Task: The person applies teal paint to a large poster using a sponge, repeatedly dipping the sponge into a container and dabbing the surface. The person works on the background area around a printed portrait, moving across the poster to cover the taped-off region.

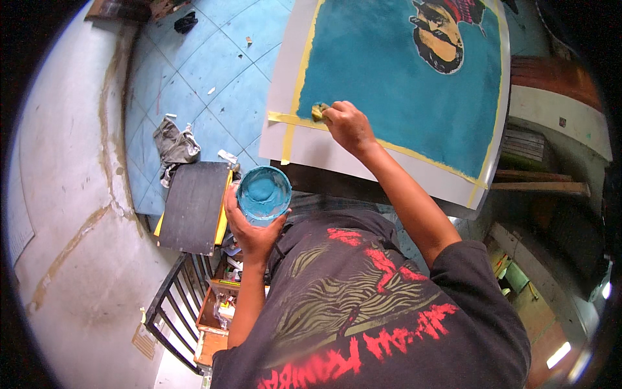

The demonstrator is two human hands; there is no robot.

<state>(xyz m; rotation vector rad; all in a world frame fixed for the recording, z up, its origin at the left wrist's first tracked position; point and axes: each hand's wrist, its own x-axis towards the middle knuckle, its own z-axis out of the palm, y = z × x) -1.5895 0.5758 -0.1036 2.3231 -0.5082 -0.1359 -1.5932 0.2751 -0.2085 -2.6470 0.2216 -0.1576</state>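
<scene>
My left hand holds a round bowl of teal paint from below, close to my chest. My right hand pinches a small yellow sponge and presses it on the lower left corner of the teal painted area. The painting lies on a white board edged with yellow masking tape. A dark and yellow figure shows at the top of the painted area.
A dark board with a yellow edge lies left of the bowl. A crumpled grey rag sits on the blue tiled floor. Below are a black metal rack and an orange shelf with small items.
</scene>
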